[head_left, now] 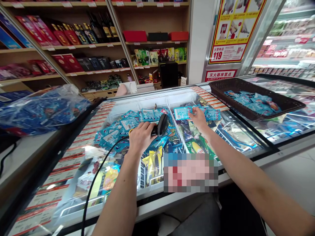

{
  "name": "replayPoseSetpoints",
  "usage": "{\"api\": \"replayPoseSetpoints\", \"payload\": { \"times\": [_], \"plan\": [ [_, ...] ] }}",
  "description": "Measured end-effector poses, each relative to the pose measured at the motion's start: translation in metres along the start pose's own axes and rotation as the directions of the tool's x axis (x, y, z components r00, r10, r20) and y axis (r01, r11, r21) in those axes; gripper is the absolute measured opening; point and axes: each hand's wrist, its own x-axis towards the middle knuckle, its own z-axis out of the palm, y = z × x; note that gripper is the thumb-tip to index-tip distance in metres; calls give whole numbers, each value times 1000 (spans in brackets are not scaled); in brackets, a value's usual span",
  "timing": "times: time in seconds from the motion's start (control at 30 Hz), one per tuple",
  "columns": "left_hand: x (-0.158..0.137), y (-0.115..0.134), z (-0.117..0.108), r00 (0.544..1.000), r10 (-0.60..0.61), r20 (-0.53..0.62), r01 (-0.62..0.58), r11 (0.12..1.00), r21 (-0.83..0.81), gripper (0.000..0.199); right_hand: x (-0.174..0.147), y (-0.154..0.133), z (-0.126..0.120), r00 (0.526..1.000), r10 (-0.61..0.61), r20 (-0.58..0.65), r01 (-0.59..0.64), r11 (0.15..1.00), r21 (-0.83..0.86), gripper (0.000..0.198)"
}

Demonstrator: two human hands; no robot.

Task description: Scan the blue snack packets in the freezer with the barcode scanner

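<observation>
My left hand (141,136) is wrapped round the handle of a black corded barcode scanner (162,125), whose head tilts up to the right. In my right hand (197,117) is a small blue snack packet (181,113), pinched near its right end, with a printed label facing up. More blue packets (113,136) lie spread over the glass top of a chest freezer, under and left of the scanner. Several others (212,113) sit just right of my right hand. The scanner's black cable (94,182) runs down past my left forearm.
Under the glass are wire baskets with yellow ice-cream packs (153,162). A brown plastic basket (257,114) with blue packets stands at the right. A clear bag of blue packets (44,108) lies at the left. Shelves (83,46) with boxes and bottles stand behind.
</observation>
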Motion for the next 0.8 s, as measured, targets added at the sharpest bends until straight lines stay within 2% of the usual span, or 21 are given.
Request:
{"api": "replayPoseSetpoints", "payload": {
  "times": [0.13,0.3,0.43,0.7,0.8],
  "plan": [
    [2,3,0,997,67,25,-67,997,-28,38,-1,-2,-1,998,-3,-67,2,1000,-6,24],
    [5,11,0,990,136,41,-135,990,-38,37,-3,-2,2,999,36,-4,-35,990,134,31],
    [6,14,1,985,163,54,-162,986,-29,37,-2,0,5,1000,10,-2,-9,988,154,32],
    [5,13,1,988,148,53,-148,989,-12,37,-3,0,4,999,-24,-24,25,999,28,33],
    [5,12,2,988,145,60,-145,989,-6,37,-4,-3,3,996,-86,-15,85,994,-67,34]
  ]
}}
